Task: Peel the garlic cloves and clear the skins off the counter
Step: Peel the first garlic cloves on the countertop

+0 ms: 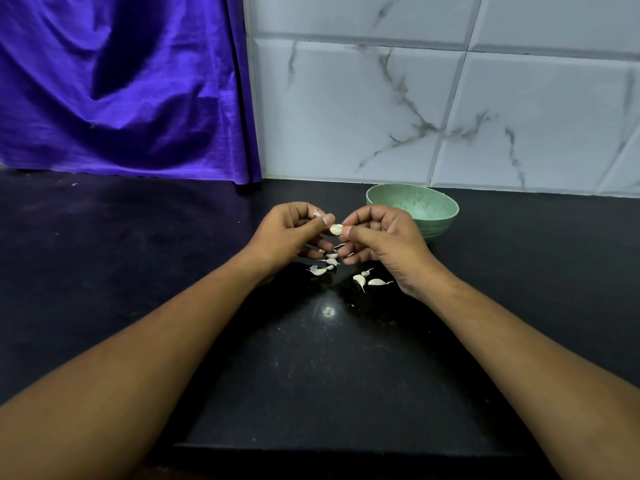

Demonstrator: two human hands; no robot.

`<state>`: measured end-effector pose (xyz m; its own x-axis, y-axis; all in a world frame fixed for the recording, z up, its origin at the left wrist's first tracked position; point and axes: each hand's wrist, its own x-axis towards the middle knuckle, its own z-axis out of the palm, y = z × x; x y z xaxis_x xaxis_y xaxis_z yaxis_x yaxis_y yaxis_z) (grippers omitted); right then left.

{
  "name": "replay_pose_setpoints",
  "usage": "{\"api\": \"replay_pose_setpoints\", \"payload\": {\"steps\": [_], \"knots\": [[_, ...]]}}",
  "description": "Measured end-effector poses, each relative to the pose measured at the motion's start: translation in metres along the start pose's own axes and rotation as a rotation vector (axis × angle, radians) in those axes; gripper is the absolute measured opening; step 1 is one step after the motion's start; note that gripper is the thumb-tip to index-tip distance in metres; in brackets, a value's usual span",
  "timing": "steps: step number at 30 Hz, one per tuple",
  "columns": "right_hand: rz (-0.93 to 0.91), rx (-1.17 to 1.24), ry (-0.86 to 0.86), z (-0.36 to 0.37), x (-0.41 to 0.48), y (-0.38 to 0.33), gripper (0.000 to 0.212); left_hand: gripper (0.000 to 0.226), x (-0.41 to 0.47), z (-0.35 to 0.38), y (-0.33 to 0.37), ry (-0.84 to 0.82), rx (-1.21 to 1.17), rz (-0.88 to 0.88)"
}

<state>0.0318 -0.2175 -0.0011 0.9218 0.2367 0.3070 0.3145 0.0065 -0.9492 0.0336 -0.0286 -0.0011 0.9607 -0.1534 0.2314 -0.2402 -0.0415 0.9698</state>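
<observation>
A pale garlic clove [335, 229] is held above the black counter [329, 368], pinched between the fingertips of my left hand [289, 235] and my right hand [381, 242]. A scrap of skin [317, 213] sticks up from my left fingers. Under the hands several garlic cloves lie on the counter: one at the left [318, 270], a small one [331, 261] below my fingers, and two at the right [360, 280] [378, 282]. A few thin skin pieces [339, 245] lie among them.
A green bowl [446, 216] stands on the counter just behind my right hand, near the marble-tiled wall [450, 109]. A purple cloth [124, 88] hangs at the back left. The counter's front edge [329, 446] runs close below my forearms.
</observation>
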Motion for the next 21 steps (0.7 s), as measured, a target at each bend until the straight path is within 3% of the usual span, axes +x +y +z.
{"api": "replay_pose_setpoints", "payload": {"steps": [9, 21], "knots": [[-0.169, -0.402, 0.089, -0.0027, 0.0002, 0.0035, 0.004, 0.015, 0.0022, -0.0056, -0.0016, 0.104, 0.05, 0.033], [-0.186, -0.59, 0.079, -0.0058, 0.0033, 0.0096, 0.014, 0.014, 0.0049, -0.0054, -0.007, 0.11, 0.065, 0.036]]}}
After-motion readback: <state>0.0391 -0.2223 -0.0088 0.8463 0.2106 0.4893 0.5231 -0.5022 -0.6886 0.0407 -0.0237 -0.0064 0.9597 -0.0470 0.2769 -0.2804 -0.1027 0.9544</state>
